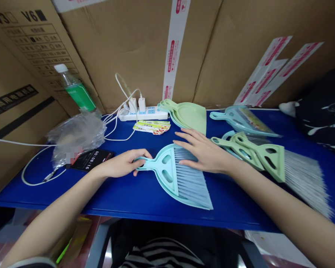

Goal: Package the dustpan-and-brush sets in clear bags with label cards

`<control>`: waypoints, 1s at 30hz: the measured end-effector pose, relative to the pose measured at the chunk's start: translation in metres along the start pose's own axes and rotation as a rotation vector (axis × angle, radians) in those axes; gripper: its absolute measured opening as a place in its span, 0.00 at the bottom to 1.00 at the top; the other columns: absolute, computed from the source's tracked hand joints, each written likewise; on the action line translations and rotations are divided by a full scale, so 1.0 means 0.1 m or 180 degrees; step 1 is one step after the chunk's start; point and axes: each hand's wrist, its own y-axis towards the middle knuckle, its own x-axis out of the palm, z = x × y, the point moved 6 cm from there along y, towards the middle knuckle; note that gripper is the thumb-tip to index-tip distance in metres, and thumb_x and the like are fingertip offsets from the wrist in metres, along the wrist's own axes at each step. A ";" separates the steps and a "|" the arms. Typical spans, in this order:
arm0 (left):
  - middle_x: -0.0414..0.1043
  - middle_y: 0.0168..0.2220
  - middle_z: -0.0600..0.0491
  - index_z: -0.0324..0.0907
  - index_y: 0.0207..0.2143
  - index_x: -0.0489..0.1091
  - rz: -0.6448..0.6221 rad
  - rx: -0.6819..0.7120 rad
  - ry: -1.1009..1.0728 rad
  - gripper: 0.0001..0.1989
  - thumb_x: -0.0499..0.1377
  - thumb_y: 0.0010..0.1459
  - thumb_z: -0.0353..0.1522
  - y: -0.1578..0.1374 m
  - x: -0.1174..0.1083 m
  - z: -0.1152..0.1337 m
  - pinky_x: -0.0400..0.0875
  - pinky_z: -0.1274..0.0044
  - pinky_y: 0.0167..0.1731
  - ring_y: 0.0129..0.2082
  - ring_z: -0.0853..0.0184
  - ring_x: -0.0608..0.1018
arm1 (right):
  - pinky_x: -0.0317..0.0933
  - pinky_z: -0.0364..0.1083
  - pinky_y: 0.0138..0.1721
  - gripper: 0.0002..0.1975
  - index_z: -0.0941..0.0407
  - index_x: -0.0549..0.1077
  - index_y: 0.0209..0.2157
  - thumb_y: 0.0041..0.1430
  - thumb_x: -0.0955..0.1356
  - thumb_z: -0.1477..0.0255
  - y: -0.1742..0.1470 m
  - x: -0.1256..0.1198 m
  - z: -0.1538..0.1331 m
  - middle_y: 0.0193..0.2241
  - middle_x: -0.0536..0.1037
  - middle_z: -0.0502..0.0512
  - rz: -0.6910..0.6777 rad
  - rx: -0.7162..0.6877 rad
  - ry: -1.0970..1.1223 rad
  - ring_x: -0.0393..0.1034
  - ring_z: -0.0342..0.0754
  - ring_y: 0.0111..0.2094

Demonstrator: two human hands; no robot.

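Observation:
A light blue hand brush (170, 169) lies on a matching blue dustpan (170, 190) near the table's front edge, handles stacked at the left. My left hand (128, 162) is closed around the handle end of the pair. Over the brush's grey-blue bristles, my right hand (202, 152) is spread with fingers apart, holding nothing; whether it touches the bristles I cannot tell. Beyond it stand stacked green dustpans (191, 113). Right of that hand, green brushes (270, 156) with pale bristles lie piled, partly hidden by my forearm.
A wrapped blue dustpan set (242, 119) lies at the back right. Along the back are a power strip (153, 112) with white cables and some printed sachets (152, 127). On the left are clear plastic bags (78, 132), a phone (91, 160) and a bottle (79, 95). Cardboard (139, 48) walls the back.

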 end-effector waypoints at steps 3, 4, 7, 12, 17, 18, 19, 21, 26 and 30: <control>0.63 0.27 0.59 0.41 0.38 0.65 0.0067 -0.0113 0.0345 0.09 0.48 0.62 0.34 -0.03 -0.02 0.01 0.66 0.80 0.25 0.22 0.74 0.68 | 0.53 0.68 0.59 0.40 0.62 0.65 0.60 0.59 0.60 0.45 0.02 0.04 -0.03 0.61 0.65 0.72 -0.0106 -0.0002 0.0240 0.53 0.66 0.64; 0.64 0.27 0.59 0.41 0.37 0.65 0.0072 -0.0160 0.0474 0.08 0.47 0.61 0.32 -0.04 -0.02 0.01 0.65 0.80 0.26 0.22 0.74 0.68 | 0.53 0.68 0.59 0.42 0.61 0.64 0.61 0.58 0.61 0.44 0.03 0.05 -0.03 0.61 0.64 0.72 -0.0139 0.0010 0.0303 0.53 0.66 0.64; 0.66 0.25 0.58 0.42 0.32 0.65 0.0143 -0.0207 0.1103 0.09 0.46 0.59 0.29 -0.04 -0.03 0.03 0.65 0.78 0.30 0.24 0.71 0.69 | 0.53 0.68 0.59 0.41 0.60 0.64 0.62 0.58 0.62 0.45 0.06 0.08 -0.04 0.62 0.64 0.70 -0.0178 0.0062 0.0402 0.53 0.66 0.64; 0.70 0.29 0.57 0.44 0.31 0.65 0.0298 -0.0294 0.1990 0.11 0.43 0.57 0.29 -0.03 -0.05 0.06 0.62 0.75 0.35 0.30 0.66 0.71 | 0.58 0.64 0.56 0.32 0.56 0.68 0.60 0.61 0.64 0.51 0.14 0.11 0.00 0.56 0.73 0.64 -0.0227 0.0115 0.0494 0.60 0.62 0.60; 0.69 0.26 0.55 0.44 0.26 0.61 0.0280 -0.0500 0.2305 0.11 0.43 0.57 0.29 -0.05 -0.06 0.05 0.60 0.74 0.30 0.29 0.63 0.73 | 0.64 0.60 0.51 0.25 0.53 0.70 0.58 0.63 0.65 0.58 0.22 0.09 0.08 0.49 0.79 0.60 -0.0357 0.0100 0.0761 0.67 0.59 0.53; 0.69 0.26 0.55 0.44 0.26 0.61 0.0298 -0.0536 0.2359 0.11 0.43 0.57 0.29 -0.06 -0.07 0.05 0.60 0.74 0.30 0.30 0.62 0.74 | 0.65 0.59 0.49 0.24 0.52 0.71 0.58 0.63 0.65 0.59 0.24 0.08 0.09 0.47 0.80 0.59 -0.0385 0.0082 0.0836 0.69 0.58 0.51; 0.70 0.26 0.54 0.44 0.26 0.61 0.0310 -0.0565 0.2404 0.11 0.43 0.57 0.29 -0.06 -0.07 0.05 0.60 0.74 0.30 0.31 0.62 0.74 | 0.66 0.57 0.48 0.22 0.52 0.72 0.57 0.64 0.64 0.61 0.26 0.05 0.10 0.46 0.80 0.59 -0.0411 0.0062 0.0910 0.70 0.57 0.49; 0.72 0.28 0.53 0.44 0.26 0.62 0.0300 -0.0601 0.2462 0.11 0.43 0.57 0.30 -0.07 -0.07 0.04 0.61 0.74 0.31 0.33 0.60 0.75 | 0.67 0.55 0.46 0.19 0.53 0.74 0.54 0.65 0.62 0.65 0.33 0.01 0.12 0.44 0.81 0.58 -0.0443 0.0022 0.1006 0.72 0.54 0.46; 0.74 0.30 0.52 0.44 0.27 0.63 0.0256 -0.0624 0.2507 0.12 0.43 0.58 0.30 -0.06 -0.07 0.03 0.65 0.73 0.33 0.35 0.59 0.77 | 0.66 0.52 0.45 0.18 0.55 0.76 0.50 0.63 0.60 0.77 0.64 0.03 0.20 0.43 0.81 0.58 -0.0491 0.0206 0.0176 0.73 0.52 0.43; 0.73 0.29 0.52 0.44 0.27 0.63 0.0255 -0.0617 0.2519 0.12 0.43 0.57 0.29 -0.06 -0.07 0.03 0.65 0.73 0.33 0.34 0.61 0.76 | 0.63 0.52 0.43 0.18 0.59 0.78 0.43 0.60 0.60 0.82 0.91 0.14 0.23 0.41 0.81 0.63 -0.0590 0.0273 -0.0398 0.72 0.55 0.45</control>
